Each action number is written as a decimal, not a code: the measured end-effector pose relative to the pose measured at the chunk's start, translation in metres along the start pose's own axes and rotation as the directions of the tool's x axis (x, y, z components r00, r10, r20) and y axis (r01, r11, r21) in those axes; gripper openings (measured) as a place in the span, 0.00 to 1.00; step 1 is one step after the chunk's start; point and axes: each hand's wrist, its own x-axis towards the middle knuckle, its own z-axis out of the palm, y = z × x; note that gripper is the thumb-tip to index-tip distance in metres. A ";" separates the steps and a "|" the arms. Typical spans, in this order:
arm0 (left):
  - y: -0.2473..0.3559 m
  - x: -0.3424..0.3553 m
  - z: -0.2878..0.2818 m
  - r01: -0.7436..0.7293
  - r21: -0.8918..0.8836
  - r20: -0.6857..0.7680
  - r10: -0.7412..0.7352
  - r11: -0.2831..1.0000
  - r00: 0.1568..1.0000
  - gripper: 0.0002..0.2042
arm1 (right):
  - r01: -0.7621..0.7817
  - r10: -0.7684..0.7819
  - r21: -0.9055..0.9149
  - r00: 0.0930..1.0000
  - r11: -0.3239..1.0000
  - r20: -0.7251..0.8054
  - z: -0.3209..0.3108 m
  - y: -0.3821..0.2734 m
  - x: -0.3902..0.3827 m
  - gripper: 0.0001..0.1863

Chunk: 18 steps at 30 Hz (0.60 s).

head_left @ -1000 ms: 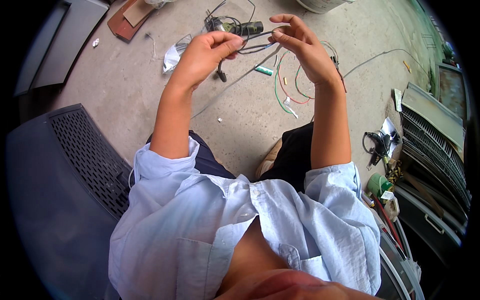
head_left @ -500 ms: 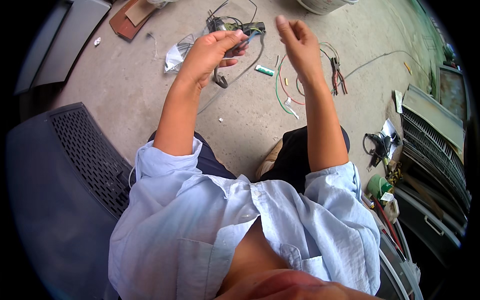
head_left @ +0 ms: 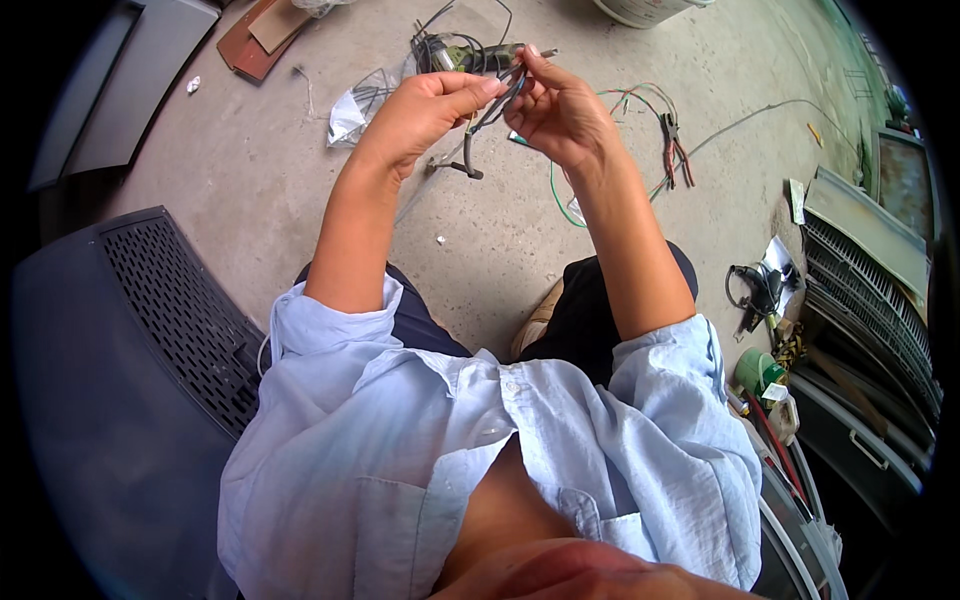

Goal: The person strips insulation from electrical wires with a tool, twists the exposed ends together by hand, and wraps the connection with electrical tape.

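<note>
My left hand [head_left: 425,115] pinches a bundle of dark cable [head_left: 468,150] with thinner wires among it, high in the view. Beside it my right hand [head_left: 565,115] has thumb and forefinger closed on the same bundle near its upper part, the other fingers curled. The cable dangles below my hands to a short dark end. Behind them on the concrete floor lies an olive-green power tool [head_left: 450,57] with black leads around it. To the right are pliers with red handles [head_left: 678,150] and loose green and red wires [head_left: 553,190].
A dark perforated panel [head_left: 165,310] stands at my left, grey panels [head_left: 120,90] and brown boards [head_left: 265,35] farther back. A white bucket [head_left: 650,10] is at the top. Metal grilles [head_left: 865,290], a green tub [head_left: 760,370] and a crumpled clear bag [head_left: 370,100] lie around me.
My right hand rose away from the cable half a second ago and has come back down and left onto it. The bundle is turned more upright between my hands.
</note>
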 end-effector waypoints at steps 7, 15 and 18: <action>-0.003 0.000 0.000 -0.007 0.075 -0.099 0.014 0.997 0.995 0.16 | 0.078 -0.081 -0.172 0.997 0.982 -0.012 0.000 -0.006 0.002 0.10; -0.001 0.001 -0.002 0.039 0.036 -0.070 -0.036 0.999 0.997 0.16 | 0.175 -0.154 -0.292 0.984 0.940 0.094 -0.004 -0.007 0.003 0.10; -0.004 0.004 -0.001 0.060 0.045 -0.063 -0.058 0.997 0.996 0.16 | 0.216 -0.210 -0.301 0.976 0.929 0.054 -0.005 -0.003 0.005 0.10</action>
